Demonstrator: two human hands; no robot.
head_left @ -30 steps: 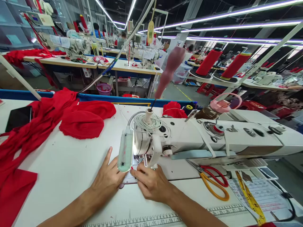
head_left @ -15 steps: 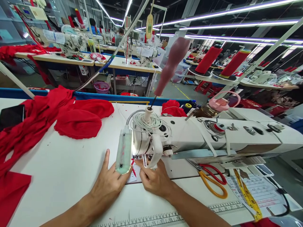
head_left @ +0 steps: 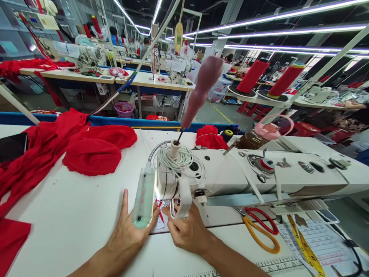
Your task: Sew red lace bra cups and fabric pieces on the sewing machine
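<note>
Strip of red (head_left: 161,217) beside left hand (head_left: 128,232), more visible than earlier

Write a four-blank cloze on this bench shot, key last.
1. The narrow strip between the left hand and the right hand is coloured ____.
2. A pink-handled tool rises at a tilt from the top of the ____ machine.
3. The scissors lie nearer the right hand than the ____ hand.
4. One scissor handle is red; the other is ____.

Missing words: red; sewing; left; orange.
</note>
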